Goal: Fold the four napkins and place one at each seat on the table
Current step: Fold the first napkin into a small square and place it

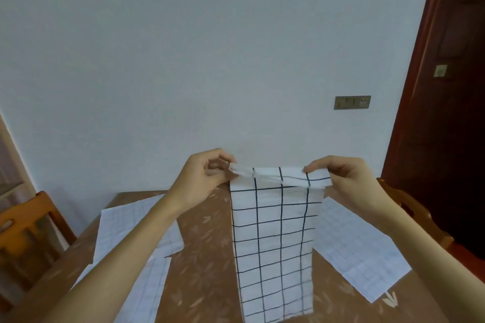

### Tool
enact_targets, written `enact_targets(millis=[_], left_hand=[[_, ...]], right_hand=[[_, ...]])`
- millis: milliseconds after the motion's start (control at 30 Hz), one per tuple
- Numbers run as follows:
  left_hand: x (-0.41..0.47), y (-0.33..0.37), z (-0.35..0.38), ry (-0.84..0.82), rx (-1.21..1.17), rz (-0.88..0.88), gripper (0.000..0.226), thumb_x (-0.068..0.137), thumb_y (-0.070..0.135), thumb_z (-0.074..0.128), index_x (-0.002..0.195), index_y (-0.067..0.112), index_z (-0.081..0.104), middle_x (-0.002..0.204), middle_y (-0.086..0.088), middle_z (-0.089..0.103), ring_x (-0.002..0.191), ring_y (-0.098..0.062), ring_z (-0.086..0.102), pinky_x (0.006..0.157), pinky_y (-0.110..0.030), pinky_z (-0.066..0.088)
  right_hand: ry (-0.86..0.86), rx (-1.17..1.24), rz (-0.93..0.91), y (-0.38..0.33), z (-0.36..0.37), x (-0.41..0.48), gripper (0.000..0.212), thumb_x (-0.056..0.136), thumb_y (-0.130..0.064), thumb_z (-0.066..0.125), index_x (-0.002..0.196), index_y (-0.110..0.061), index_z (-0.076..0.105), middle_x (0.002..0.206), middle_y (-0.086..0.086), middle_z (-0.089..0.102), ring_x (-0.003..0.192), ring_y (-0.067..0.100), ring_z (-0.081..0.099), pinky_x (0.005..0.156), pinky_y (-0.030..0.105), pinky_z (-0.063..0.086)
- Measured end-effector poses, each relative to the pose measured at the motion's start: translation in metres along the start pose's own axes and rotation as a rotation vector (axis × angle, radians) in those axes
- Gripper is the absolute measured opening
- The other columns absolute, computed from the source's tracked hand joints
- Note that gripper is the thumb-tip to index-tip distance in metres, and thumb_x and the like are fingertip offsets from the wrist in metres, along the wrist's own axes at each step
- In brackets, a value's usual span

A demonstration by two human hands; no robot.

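A white napkin with a dark grid (275,238) hangs in the air above the brown table (207,238), folded into a long strip. My left hand (207,176) pinches its top left corner, where several layers bunch together. My right hand (341,178) pinches the top right corner. The strip's lower end reaches the bottom of the view. Three more napkins lie flat on the table with their pale side up: one at the left (131,223), one at the lower left (147,294), and one at the right (359,252).
A wooden chair (29,220) stands at the table's left side and another chair back (409,204) at its right. The table's far edge meets a pale wall with a socket plate (352,102). A dark wooden door (441,113) is on the right.
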State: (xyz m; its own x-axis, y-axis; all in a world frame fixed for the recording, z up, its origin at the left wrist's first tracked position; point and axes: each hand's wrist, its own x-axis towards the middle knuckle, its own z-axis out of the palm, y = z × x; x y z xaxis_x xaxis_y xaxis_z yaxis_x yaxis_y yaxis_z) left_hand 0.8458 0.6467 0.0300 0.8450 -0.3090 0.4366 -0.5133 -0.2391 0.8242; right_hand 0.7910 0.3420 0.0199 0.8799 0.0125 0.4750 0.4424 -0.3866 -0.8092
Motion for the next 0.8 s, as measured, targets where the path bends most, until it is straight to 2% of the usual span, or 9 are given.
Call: enact_targets(millis=[100, 200, 300, 367, 467, 600, 633, 700, 800], left_hand=[[0.000, 0.004, -0.001, -0.012, -0.066, 0.004, 0.020, 0.092, -0.014, 0.059, 0.089, -0.001, 0.074, 0.083, -0.008, 0.077, 0.079, -0.019, 0.075, 0.074, -0.024, 0.060], [0.000, 0.011, -0.001, -0.050, -0.048, -0.009, 0.024, 0.094, -0.013, 0.053, 0.088, -0.003, 0.074, 0.079, -0.006, 0.075, 0.074, -0.017, 0.073, 0.072, -0.025, 0.060], [0.001, 0.013, -0.001, -0.056, -0.064, -0.032, 0.029, 0.097, -0.010, 0.049, 0.085, -0.003, 0.075, 0.085, -0.016, 0.074, 0.075, -0.021, 0.073, 0.072, -0.030, 0.062], [0.001, 0.012, 0.001, -0.036, -0.076, -0.030, 0.026, 0.096, -0.007, 0.052, 0.086, -0.003, 0.076, 0.086, -0.015, 0.075, 0.077, -0.022, 0.073, 0.075, -0.031, 0.062], [0.000, 0.011, 0.006, 0.006, -0.068, -0.011, 0.004, 0.084, 0.001, 0.077, 0.087, 0.002, 0.077, 0.085, -0.013, 0.077, 0.078, -0.023, 0.075, 0.078, -0.028, 0.061], [0.002, 0.012, 0.009, 0.079, -0.142, -0.008, 0.021, 0.074, -0.002, 0.083, 0.091, 0.004, 0.074, 0.082, -0.008, 0.075, 0.076, -0.021, 0.074, 0.075, -0.024, 0.060], [0.003, 0.012, 0.010, 0.091, -0.171, -0.002, 0.022, 0.074, -0.003, 0.083, 0.092, 0.004, 0.073, 0.081, -0.006, 0.075, 0.076, -0.021, 0.074, 0.074, -0.025, 0.060], [0.003, 0.015, 0.010, 0.104, -0.210, 0.006, 0.028, 0.074, -0.004, 0.082, 0.098, 0.005, 0.071, 0.084, -0.009, 0.077, 0.078, -0.024, 0.075, 0.075, -0.027, 0.061], [0.001, 0.017, 0.009, 0.117, -0.233, 0.002, 0.035, 0.076, -0.003, 0.081, 0.107, 0.008, 0.070, 0.092, -0.014, 0.078, 0.083, -0.025, 0.075, 0.082, -0.029, 0.061]], right_hand=[[-0.020, -0.022, 0.007, 0.000, -0.004, -0.001, 0.047, 0.092, 0.015, 0.046, 0.084, -0.017, 0.080, 0.096, -0.005, 0.079, 0.078, 0.007, 0.072, 0.071, 0.023, 0.059], [-0.094, -0.103, -0.034, 0.006, -0.011, 0.002, 0.054, 0.092, 0.013, 0.042, 0.087, -0.026, 0.079, 0.103, -0.002, 0.077, 0.089, 0.045, 0.068, 0.081, 0.061, 0.057], [-0.116, -0.189, -0.060, 0.008, -0.017, 0.002, 0.058, 0.090, 0.012, 0.041, 0.088, -0.032, 0.078, 0.102, -0.006, 0.077, 0.092, 0.058, 0.060, 0.081, 0.071, 0.050], [-0.096, -0.183, -0.052, 0.003, -0.018, 0.001, 0.056, 0.090, 0.011, 0.042, 0.086, -0.031, 0.079, 0.100, -0.008, 0.077, 0.098, 0.047, 0.064, 0.089, 0.064, 0.050], [-0.079, -0.007, 0.010, -0.001, -0.017, -0.001, 0.049, 0.097, 0.005, 0.038, 0.091, -0.021, 0.080, 0.104, 0.000, 0.077, 0.103, 0.028, 0.069, 0.097, 0.054, 0.052], [-0.064, 0.146, 0.043, -0.004, -0.013, -0.003, 0.023, 0.102, -0.030, 0.054, 0.120, -0.033, 0.067, 0.102, 0.010, 0.073, 0.100, 0.026, 0.070, 0.093, 0.049, 0.055], [-0.061, 0.140, 0.065, -0.003, -0.011, -0.003, 0.028, 0.097, -0.035, 0.062, 0.125, -0.037, 0.062, 0.099, 0.009, 0.074, 0.096, 0.020, 0.071, 0.090, 0.041, 0.056], [-0.073, 0.135, 0.117, -0.002, -0.007, -0.004, 0.039, 0.088, -0.029, 0.072, 0.125, -0.033, 0.061, 0.096, 0.001, 0.078, 0.088, 0.010, 0.073, 0.075, 0.021, 0.055], [-0.102, 0.158, 0.150, 0.001, 0.001, -0.005, 0.025, 0.087, -0.015, 0.074, 0.112, -0.018, 0.071, 0.099, -0.002, 0.079, 0.094, 0.016, 0.075, 0.072, 0.016, 0.056]])
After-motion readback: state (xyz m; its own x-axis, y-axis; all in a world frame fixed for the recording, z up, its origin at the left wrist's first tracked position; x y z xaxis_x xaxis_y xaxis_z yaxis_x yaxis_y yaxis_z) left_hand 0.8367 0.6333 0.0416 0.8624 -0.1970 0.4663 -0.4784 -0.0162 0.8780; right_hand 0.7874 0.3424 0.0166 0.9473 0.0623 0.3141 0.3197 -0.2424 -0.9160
